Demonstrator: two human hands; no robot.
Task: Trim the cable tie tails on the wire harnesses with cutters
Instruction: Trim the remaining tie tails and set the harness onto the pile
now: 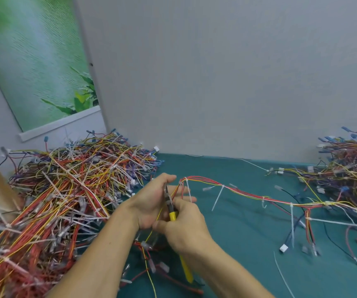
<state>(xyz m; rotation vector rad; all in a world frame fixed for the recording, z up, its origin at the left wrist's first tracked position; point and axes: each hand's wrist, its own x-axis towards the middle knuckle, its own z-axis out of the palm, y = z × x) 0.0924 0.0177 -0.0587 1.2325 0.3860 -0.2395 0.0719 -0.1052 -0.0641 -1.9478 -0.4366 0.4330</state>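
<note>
cutters (172, 212) nose away, axis near-far | right hand (186, 230) grips them | left hand (155, 201) seemingly pinches harness (237, 191)

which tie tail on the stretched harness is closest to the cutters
The white tail hanging just past the left hand's fingers, beside the cutters; the other tails sit farther right along the harness.

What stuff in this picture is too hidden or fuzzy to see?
Head view:
- What the cutters are biting: their tip is small and blurred between the left hand and right hand.
- Whether the left hand pinches the red-and-yellow harness or only props it: the cutters cover that spot.
- The left pile: blurred, cut off by the left and bottom edges.
- The right pile: cut off by the right edge.
</note>
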